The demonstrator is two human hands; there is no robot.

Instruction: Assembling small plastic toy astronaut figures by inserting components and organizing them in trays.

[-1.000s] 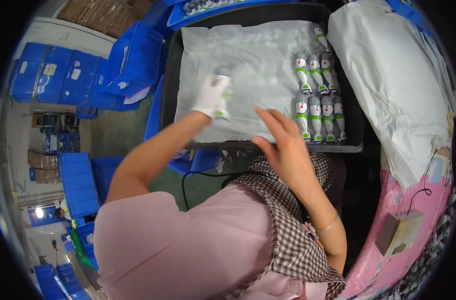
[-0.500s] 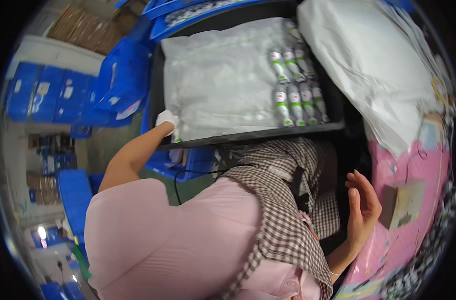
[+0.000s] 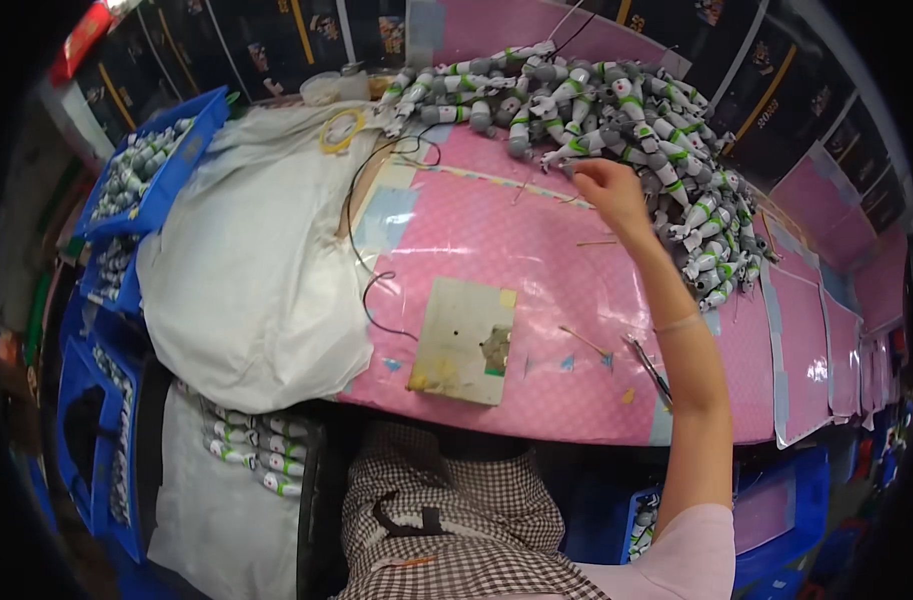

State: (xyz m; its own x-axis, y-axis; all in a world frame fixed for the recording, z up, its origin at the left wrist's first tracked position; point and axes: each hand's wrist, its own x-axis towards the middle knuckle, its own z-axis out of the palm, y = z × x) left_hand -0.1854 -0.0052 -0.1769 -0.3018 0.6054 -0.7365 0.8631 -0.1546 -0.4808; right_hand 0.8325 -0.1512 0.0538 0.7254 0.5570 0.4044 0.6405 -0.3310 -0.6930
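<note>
The right hand [image 3: 606, 188] reaches out across the pink table [image 3: 536, 290], fingers curled loosely at the near edge of the heap of grey, white and green toy figures [image 3: 616, 110]; whether it already pinches one cannot be told. The heap lies just beyond and right of the hand, figures pointing every way. The left hand is out of view.

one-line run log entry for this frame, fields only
right hand: reaching into pile of grey-green toy figures, grip unclear | left hand: not in view | surface: pink table | nearby: square board, white cloth
</note>
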